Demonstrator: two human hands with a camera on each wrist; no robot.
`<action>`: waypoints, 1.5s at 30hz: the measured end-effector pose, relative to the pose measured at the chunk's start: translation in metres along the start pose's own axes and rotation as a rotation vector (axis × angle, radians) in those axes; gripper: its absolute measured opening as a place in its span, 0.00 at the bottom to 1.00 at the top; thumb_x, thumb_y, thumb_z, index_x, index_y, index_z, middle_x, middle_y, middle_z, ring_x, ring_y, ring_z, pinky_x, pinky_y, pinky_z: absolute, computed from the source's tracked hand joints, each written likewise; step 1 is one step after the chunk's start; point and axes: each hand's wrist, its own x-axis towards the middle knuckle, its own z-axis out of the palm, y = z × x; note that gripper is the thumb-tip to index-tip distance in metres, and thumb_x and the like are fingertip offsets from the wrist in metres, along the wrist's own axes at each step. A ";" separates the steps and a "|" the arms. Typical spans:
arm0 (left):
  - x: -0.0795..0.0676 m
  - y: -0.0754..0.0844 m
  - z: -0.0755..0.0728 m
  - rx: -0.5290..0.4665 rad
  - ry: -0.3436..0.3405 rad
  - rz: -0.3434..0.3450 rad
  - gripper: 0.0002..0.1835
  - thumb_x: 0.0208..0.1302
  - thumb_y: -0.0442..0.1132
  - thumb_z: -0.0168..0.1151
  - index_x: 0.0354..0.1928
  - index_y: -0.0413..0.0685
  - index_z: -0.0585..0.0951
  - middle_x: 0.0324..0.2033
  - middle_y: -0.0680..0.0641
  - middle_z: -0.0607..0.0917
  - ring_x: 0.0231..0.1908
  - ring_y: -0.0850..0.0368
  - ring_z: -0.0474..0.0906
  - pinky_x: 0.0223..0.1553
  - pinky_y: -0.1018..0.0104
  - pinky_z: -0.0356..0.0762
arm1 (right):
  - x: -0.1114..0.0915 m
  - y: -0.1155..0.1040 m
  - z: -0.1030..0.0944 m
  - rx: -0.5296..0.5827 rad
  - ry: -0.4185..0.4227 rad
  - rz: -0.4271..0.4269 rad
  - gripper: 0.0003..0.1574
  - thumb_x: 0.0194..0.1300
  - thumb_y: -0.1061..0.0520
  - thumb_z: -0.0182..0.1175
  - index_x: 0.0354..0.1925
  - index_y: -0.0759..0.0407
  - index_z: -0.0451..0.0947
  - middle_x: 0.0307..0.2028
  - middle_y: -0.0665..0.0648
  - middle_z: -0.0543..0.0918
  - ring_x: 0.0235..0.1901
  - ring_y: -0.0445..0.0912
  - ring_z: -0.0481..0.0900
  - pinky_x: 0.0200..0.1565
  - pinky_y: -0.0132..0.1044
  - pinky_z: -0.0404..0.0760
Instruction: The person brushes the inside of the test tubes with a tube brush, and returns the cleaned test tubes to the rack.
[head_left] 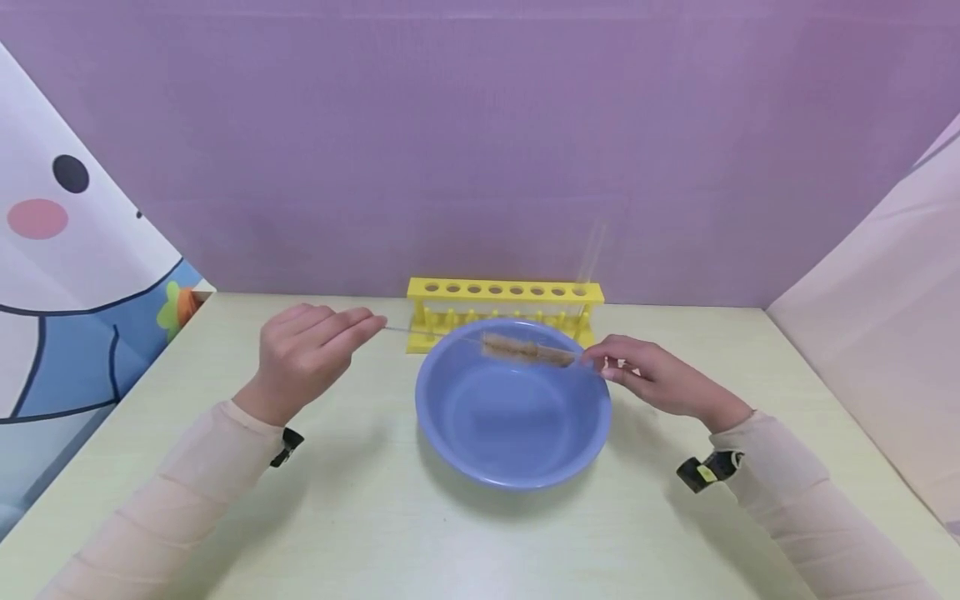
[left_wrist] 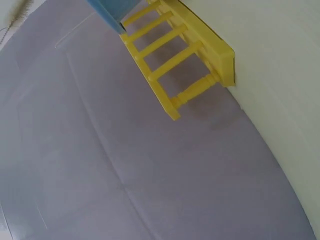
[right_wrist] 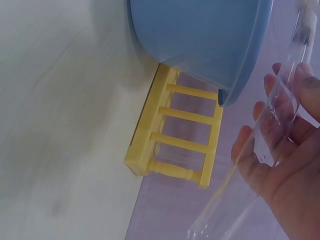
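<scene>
Over the blue basin (head_left: 510,462), my left hand (head_left: 311,354) pinches the thin wire handle of a test tube brush (head_left: 506,346). The brush lies nearly level, its tan bristles blurred. My right hand (head_left: 656,377) holds a clear test tube (right_wrist: 272,112) by the basin's right rim. In the right wrist view, droplets cling to the glass, and the brush's tip sits inside the tube's mouth. Only a bit of the bristles shows at the left wrist view's top corner; the left hand is out of that view.
Behind the basin stands a yellow test tube rack (head_left: 504,287), with another clear tube (head_left: 591,254) upright in its right end hole. A purple backdrop (head_left: 480,150) rises behind the pale table (head_left: 352,517). A cartoon-printed cloth (head_left: 67,333) hangs at left.
</scene>
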 end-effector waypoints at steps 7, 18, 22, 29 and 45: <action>-0.003 0.001 -0.002 -0.021 -0.105 -0.034 0.19 0.51 0.20 0.48 0.35 0.44 0.85 0.24 0.48 0.85 0.13 0.53 0.70 0.13 0.64 0.61 | -0.001 -0.002 0.004 -0.040 0.026 0.001 0.16 0.65 0.67 0.54 0.52 0.62 0.74 0.36 0.53 0.77 0.37 0.39 0.71 0.35 0.33 0.75; 0.001 0.009 -0.005 -0.004 -0.278 -0.151 0.22 0.42 0.16 0.49 0.33 0.44 0.85 0.22 0.49 0.85 0.09 0.55 0.65 0.12 0.69 0.52 | 0.002 -0.003 0.009 -0.083 0.092 -0.009 0.19 0.60 0.70 0.58 0.51 0.62 0.75 0.37 0.51 0.78 0.36 0.39 0.71 0.34 0.33 0.74; 0.002 0.011 -0.003 -0.018 -0.292 -0.165 0.23 0.40 0.15 0.50 0.32 0.44 0.85 0.20 0.50 0.85 0.08 0.57 0.63 0.11 0.70 0.51 | 0.002 -0.003 0.011 -0.095 0.107 0.017 0.19 0.59 0.70 0.59 0.50 0.61 0.76 0.38 0.51 0.79 0.37 0.39 0.71 0.34 0.33 0.75; 0.001 0.013 -0.003 -0.064 -0.339 -0.228 0.23 0.39 0.16 0.48 0.30 0.46 0.85 0.19 0.53 0.85 0.11 0.56 0.71 0.11 0.71 0.55 | 0.002 -0.005 0.016 -0.112 0.134 0.034 0.20 0.58 0.69 0.61 0.49 0.58 0.77 0.40 0.54 0.80 0.39 0.42 0.72 0.35 0.34 0.76; 0.003 0.017 -0.005 -0.151 -0.559 -0.416 0.20 0.43 0.18 0.51 0.27 0.47 0.87 0.18 0.55 0.84 0.16 0.65 0.76 0.16 0.74 0.64 | 0.006 -0.008 0.026 -0.184 0.222 -0.003 0.23 0.53 0.70 0.65 0.49 0.61 0.77 0.41 0.52 0.81 0.41 0.47 0.72 0.39 0.39 0.74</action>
